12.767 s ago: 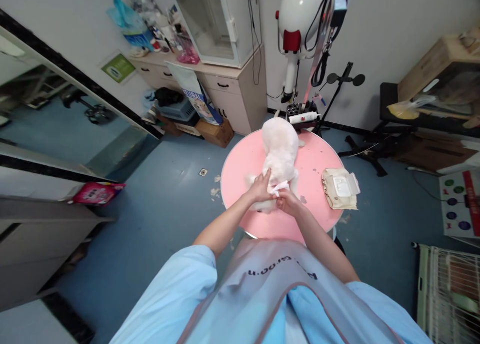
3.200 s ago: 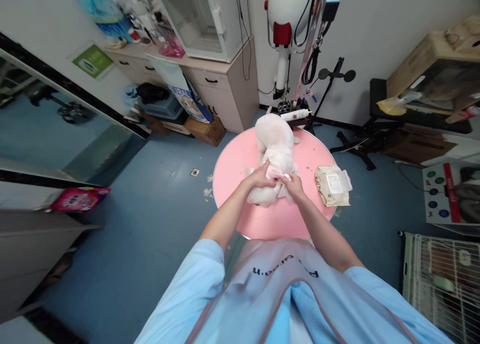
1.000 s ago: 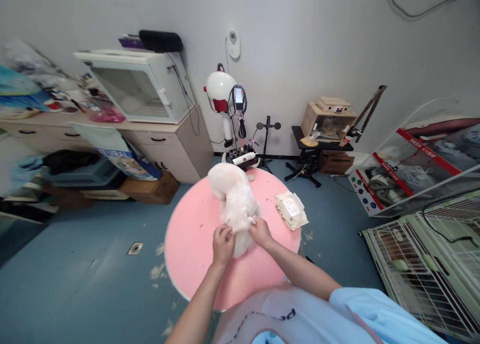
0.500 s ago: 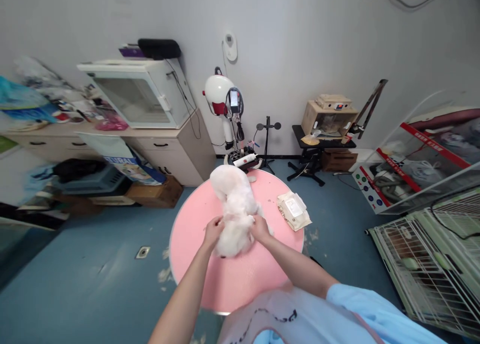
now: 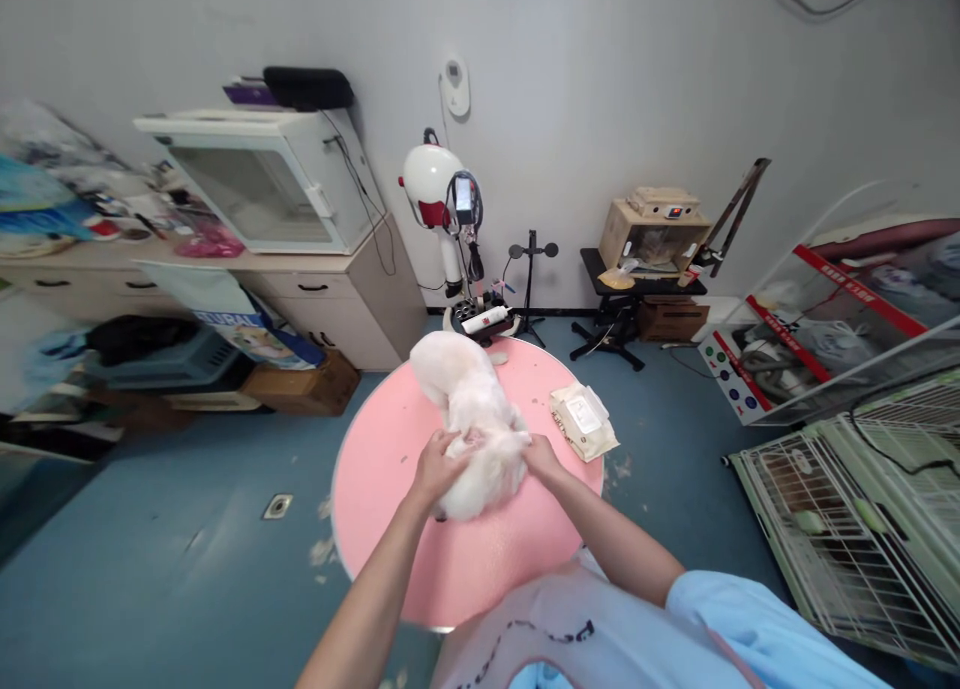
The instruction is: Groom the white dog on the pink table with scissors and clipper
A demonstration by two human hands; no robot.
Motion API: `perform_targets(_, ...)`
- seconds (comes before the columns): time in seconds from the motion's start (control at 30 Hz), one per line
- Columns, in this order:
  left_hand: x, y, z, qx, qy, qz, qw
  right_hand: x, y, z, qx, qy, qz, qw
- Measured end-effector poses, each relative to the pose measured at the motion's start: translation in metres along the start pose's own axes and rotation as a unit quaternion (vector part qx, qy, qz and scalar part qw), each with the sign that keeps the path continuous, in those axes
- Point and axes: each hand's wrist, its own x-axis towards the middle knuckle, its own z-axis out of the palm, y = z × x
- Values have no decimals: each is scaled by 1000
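A white, close-clipped dog [image 5: 461, 379] is on the round pink table [image 5: 375, 469], its head toward me and its back stretching away. My left hand [image 5: 437, 469] is closed at the left side of its head, gripping an ear; pink skin shows beside the fingers. On the other side, my right hand [image 5: 538, 457] pinches the right ear near its edge. Fur partly hides the fingertips of both hands. The dog's face points down and away from view.
A pack of wipes [image 5: 583, 421] lies at the table's right edge. Behind the table stand a white-and-red dryer [image 5: 433, 174] and a tool holder with a white tube [image 5: 486, 319]. Wire cages [image 5: 810, 509] are at right, a cabinet [image 5: 375, 299] at left. Fur clumps dot the floor.
My left hand has shifted inward over the dog's head, baring pink skin there. The head has moved slightly right, and my right hand with it. The view has turned a little.
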Motion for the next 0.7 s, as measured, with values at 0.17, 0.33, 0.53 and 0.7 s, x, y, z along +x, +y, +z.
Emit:
perform_targets(0.17, -2, 34, 0, 77, -54, 33, 995, -1, -24, -35, -14, 146, -60, 987)
perform_targets(0.33, -4, 47, 17, 71, -50, 39, 995, 2, -58, -2, -57, 78, -191, 977)
perform_targets(0.53, -33, 32, 43, -85, 8, -10, 996, -2, -47, 11, -65, 67, -146, 985)
perform_targets(0.7, -46, 23, 56, -297, 26, -48, 953, -22, -37, -7, -157, -6, -195, 968)
